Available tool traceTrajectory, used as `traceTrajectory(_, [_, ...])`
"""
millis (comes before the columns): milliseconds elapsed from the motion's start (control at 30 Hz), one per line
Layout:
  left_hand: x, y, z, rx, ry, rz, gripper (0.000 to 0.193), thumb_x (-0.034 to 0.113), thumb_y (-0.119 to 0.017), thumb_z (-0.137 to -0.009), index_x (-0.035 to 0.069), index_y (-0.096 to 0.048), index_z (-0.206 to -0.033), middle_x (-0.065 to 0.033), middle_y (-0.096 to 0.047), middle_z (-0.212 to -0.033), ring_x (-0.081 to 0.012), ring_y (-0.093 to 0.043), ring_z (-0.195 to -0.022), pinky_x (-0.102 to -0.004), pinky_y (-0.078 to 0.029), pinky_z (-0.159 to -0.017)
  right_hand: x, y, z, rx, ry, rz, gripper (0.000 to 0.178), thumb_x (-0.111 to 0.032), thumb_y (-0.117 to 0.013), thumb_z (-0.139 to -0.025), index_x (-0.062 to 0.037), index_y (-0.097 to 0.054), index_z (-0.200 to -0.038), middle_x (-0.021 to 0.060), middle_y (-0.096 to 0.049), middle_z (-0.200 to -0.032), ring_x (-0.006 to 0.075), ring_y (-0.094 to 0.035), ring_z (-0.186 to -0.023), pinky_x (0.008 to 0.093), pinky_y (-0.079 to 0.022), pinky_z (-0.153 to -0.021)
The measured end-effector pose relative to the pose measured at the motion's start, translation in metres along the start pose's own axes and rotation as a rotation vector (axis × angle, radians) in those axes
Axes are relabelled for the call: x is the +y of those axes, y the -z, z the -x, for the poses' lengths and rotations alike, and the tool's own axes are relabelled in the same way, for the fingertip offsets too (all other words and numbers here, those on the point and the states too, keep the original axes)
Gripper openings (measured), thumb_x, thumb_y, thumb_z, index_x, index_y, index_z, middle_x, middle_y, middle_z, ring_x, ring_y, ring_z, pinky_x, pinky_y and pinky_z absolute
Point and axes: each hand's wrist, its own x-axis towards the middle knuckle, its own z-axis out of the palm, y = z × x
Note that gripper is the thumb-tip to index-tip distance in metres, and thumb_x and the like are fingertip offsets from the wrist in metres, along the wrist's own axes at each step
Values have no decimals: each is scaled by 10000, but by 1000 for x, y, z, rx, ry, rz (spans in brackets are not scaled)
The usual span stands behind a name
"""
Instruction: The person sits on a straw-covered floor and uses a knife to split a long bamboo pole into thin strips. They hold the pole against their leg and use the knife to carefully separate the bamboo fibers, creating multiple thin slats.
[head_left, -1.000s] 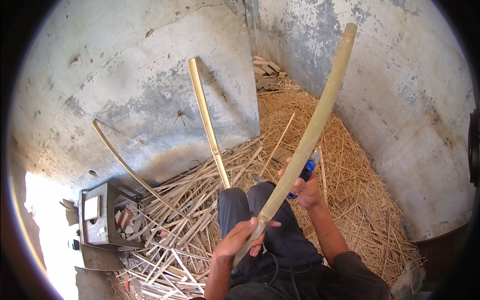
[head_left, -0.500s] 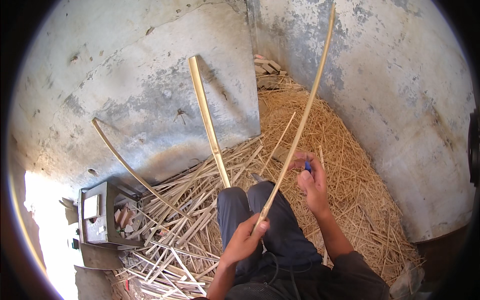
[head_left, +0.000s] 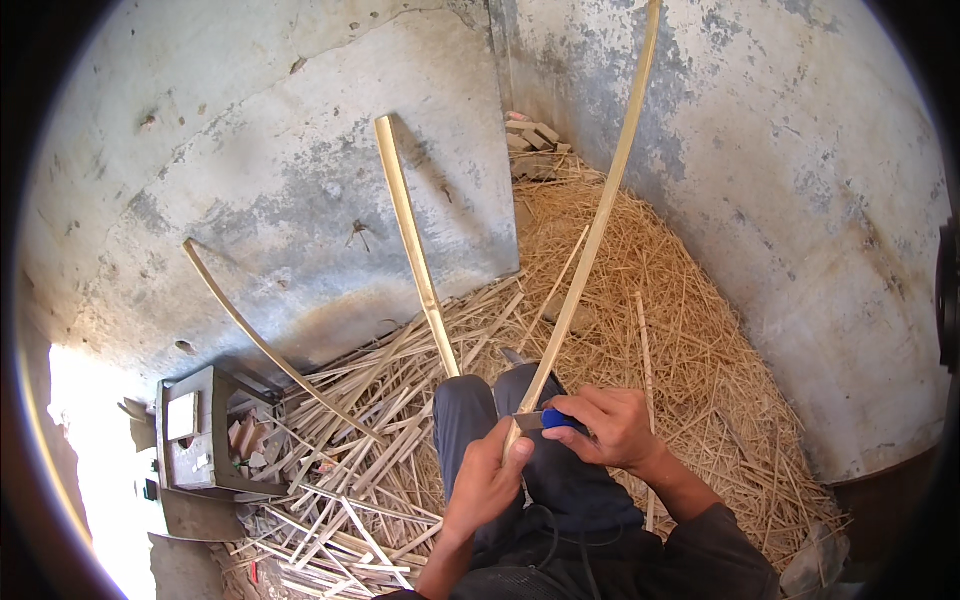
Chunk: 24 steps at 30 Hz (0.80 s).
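Bamboo strip: left hand pinches lower part, right hand grips knife against it; upper end crosses view's edge; open room over straw.

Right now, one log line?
left grip: bamboo strip | right grip: blue-handled knife, blade at strip | two bamboo pieces: propped against wall

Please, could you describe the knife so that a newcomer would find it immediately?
Start at the knees in dark trousers, lower middle, then go to the right hand just right of them. From its grip, the knife points leftward, its grey blade across a long yellowish strip. Its bright blue handle sets it apart from that strip and the trousers.
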Motion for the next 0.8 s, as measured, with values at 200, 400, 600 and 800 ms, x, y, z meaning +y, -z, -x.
traceTrajectory(200, [19, -4, 0, 104, 25, -140, 344, 316, -517, -1112, -12, -582, -1035, -212, -559, -659, -431, -587, -608, -457, -431, -573, -7, 1, -3, -15, 19, 85, 325, -414, -802, -890, -109, -745, -987, 18, -582, -680, 199, -608, -538, 341, -459, -483])
traceTrajectory(400, [24, -7, -2, 166, 59, -208, 340, 306, -511, -1113, -4, -574, -989, -244, -552, -646, -495, -587, -644, -503, -432, -581, -8, 1, -6, 0, 7, 119, 302, -401, -793, -901, -116, -738, -984, 18, -563, -683, 193, -597, -530, 343, -454, -477])
traceTrajectory(600, [23, -7, -2, 184, 78, -241, 329, 297, -517, -1109, -2, -582, -989, -260, -558, -656, -507, -587, -651, -518, -425, -574, -6, -5, -5, 43, 8, 135, 342, -446, -790, -894, -110, -741, -937, 22, -561, -662, 197, -569, -506, 350, -424, -459])
traceTrajectory(800, [15, -7, -1, 194, 50, -269, 321, 291, -536, -1101, 0, -576, -971, -269, -567, -661, -511, -600, -661, -532, -425, -571, -1, -11, -1, 41, 12, 158, 358, -463, -776, -905, -108, -742, -939, 21, -578, -671, 195, -578, -517, 340, -441, -467])
